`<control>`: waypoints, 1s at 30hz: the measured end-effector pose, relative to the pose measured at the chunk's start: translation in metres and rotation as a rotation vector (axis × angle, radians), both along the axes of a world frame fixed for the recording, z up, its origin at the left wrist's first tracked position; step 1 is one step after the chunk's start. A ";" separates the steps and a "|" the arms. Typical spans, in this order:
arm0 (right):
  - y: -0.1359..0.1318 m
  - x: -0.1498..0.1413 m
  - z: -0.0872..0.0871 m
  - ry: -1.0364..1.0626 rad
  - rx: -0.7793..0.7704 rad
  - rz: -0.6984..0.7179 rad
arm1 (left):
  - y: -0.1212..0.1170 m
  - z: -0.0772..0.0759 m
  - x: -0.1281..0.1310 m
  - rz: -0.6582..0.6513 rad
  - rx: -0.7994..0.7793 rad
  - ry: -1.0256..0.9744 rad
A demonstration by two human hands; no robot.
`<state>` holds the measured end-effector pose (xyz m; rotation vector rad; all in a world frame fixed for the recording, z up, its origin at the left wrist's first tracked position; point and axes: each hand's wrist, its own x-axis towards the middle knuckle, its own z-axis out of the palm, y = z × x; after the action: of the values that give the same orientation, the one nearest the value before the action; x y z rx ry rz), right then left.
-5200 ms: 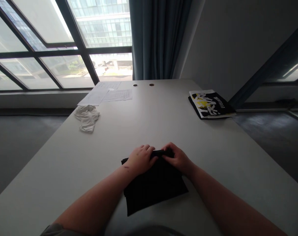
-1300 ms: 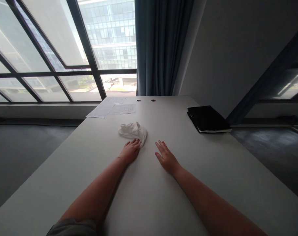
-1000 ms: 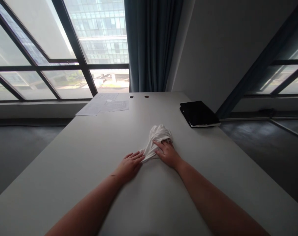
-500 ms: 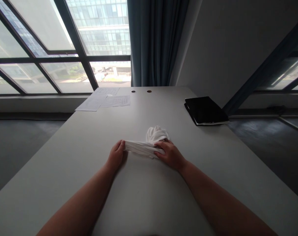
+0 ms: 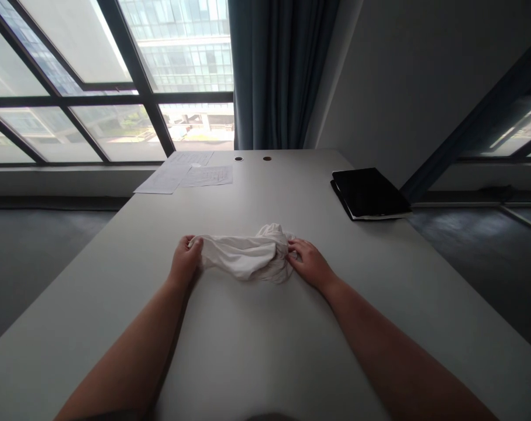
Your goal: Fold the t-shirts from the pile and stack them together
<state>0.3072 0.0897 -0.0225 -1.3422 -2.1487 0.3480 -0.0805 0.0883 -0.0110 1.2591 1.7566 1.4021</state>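
Note:
A crumpled white cloth [image 5: 247, 257] lies stretched sideways on the white table [image 5: 257, 339] in front of me. My left hand [image 5: 185, 262] is closed on the cloth's left end. At the right end, my right hand [image 5: 308, 263] pinches the bunched fabric. The cloth sags in loose folds between the two hands, with a twisted lump at its right side.
A folded black garment [image 5: 369, 193] rests on a stack near the table's right edge. Sheets of paper [image 5: 184, 174] lie at the far left by the window. Two round cable holes [image 5: 253, 158] sit at the far edge, with a dark curtain [image 5: 274, 70] behind.
The black garment I was folding now lies on the stack at right. I dragged the white cloth from the far left to the middle. Both hands have pulled its ends apart sideways.

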 end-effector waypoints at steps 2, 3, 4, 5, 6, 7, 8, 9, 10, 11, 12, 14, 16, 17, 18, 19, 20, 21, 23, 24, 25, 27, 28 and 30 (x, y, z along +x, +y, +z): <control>-0.001 -0.001 0.003 0.033 0.016 0.023 | -0.001 0.002 -0.002 0.036 0.083 0.217; -0.002 -0.002 0.006 0.050 0.027 0.027 | -0.003 0.004 0.000 0.027 0.144 0.339; -0.004 -0.002 0.008 0.068 0.036 0.028 | -0.005 0.006 0.003 -0.024 0.202 0.450; -0.005 -0.003 0.009 0.082 0.038 0.031 | -0.008 0.008 0.007 -0.131 0.245 0.547; -0.006 -0.004 0.010 0.089 0.028 0.040 | -0.012 0.010 0.012 -0.289 0.263 0.629; -0.007 -0.005 0.010 0.085 0.009 0.059 | -0.016 0.012 0.017 -0.471 0.259 0.696; -0.009 -0.005 0.010 0.066 -0.020 0.092 | -0.019 0.012 0.022 -0.644 0.240 0.751; -0.010 -0.005 0.010 0.035 -0.054 0.135 | -0.022 0.012 0.027 -0.789 0.215 0.795; -0.011 -0.006 0.010 -0.004 -0.087 0.180 | -0.024 0.011 0.031 -0.890 0.190 0.827; -0.012 -0.006 0.009 -0.042 -0.114 0.217 | -0.025 0.010 0.033 -0.946 0.170 0.846; -0.013 -0.006 0.010 -0.074 -0.134 0.241 | -0.026 0.008 0.035 -0.962 0.158 0.852; -0.015 -0.006 0.011 -0.103 -0.159 0.261 | -0.024 0.006 0.036 -0.924 0.153 0.837; -0.015 -0.005 0.014 -0.100 -0.166 0.260 | -0.021 0.004 0.035 -0.841 0.159 0.778; -0.014 -0.005 0.015 -0.094 -0.162 0.260 | -0.018 0.004 0.033 -0.799 0.159 0.725; -0.013 -0.004 0.016 -0.087 -0.153 0.259 | -0.016 0.004 0.031 -0.759 0.153 0.657; -0.012 -0.003 0.017 -0.080 -0.140 0.258 | -0.014 0.003 0.029 -0.714 0.142 0.579; -0.011 -0.003 0.017 -0.071 -0.123 0.257 | -0.011 0.003 0.026 -0.654 0.130 0.497; -0.009 -0.002 0.018 -0.061 -0.106 0.255 | -0.009 0.002 0.023 -0.574 0.117 0.416; -0.008 -0.002 0.019 -0.046 -0.077 0.250 | -0.005 0.000 0.015 -0.391 0.095 0.278; -0.008 -0.002 0.020 -0.042 -0.069 0.248 | -0.004 0.000 0.012 -0.307 0.094 0.218; -0.008 -0.001 0.021 -0.036 -0.065 0.242 | -0.003 -0.001 0.008 -0.238 0.095 0.161; -0.009 0.000 0.023 -0.006 -0.079 0.220 | -0.001 -0.001 0.002 -0.150 0.098 0.037; -0.010 0.002 0.025 0.024 -0.103 0.201 | 0.000 0.000 -0.001 -0.122 0.100 -0.032; -0.012 0.008 0.028 0.140 -0.164 0.123 | 0.001 0.002 -0.006 -0.082 0.104 -0.178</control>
<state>0.3153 0.0776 0.0052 -1.2360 -2.1265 0.6608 -0.0865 0.0889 -0.0092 1.2051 1.5150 1.5245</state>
